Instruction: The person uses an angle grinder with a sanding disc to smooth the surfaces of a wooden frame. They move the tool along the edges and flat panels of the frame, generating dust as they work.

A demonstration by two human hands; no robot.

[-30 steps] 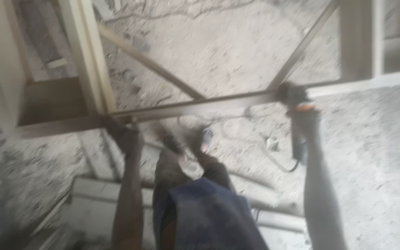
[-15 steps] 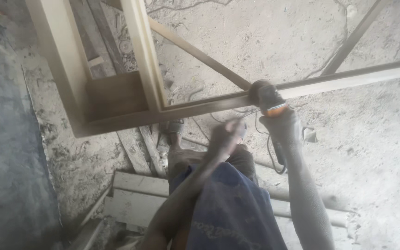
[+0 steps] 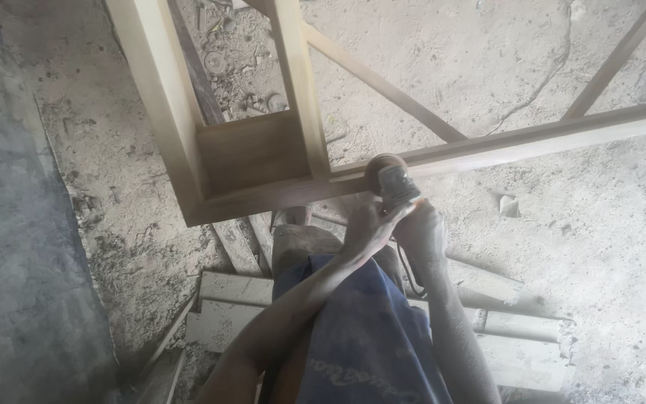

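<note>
From the head camera, looking down past a blue shirt (image 3: 368,337), both hands are on a small power sander (image 3: 387,179) pressed against the long rail of a wooden frame (image 3: 532,138). The left hand (image 3: 368,224) is wrapped over the tool's body from the near side, and the right hand (image 3: 422,233) grips it just beside, fingers closed around the handle. The sander sits on the rail close to the boxed corner of the frame (image 3: 252,161), where the upright posts meet it. The rail to the right looks pale and even; I judge that stretch may be sanded, though dust makes it hard to tell, and the corner section appears darker. Loose boards (image 3: 226,299) lie on the dusty floor (image 3: 600,247) below.
</note>
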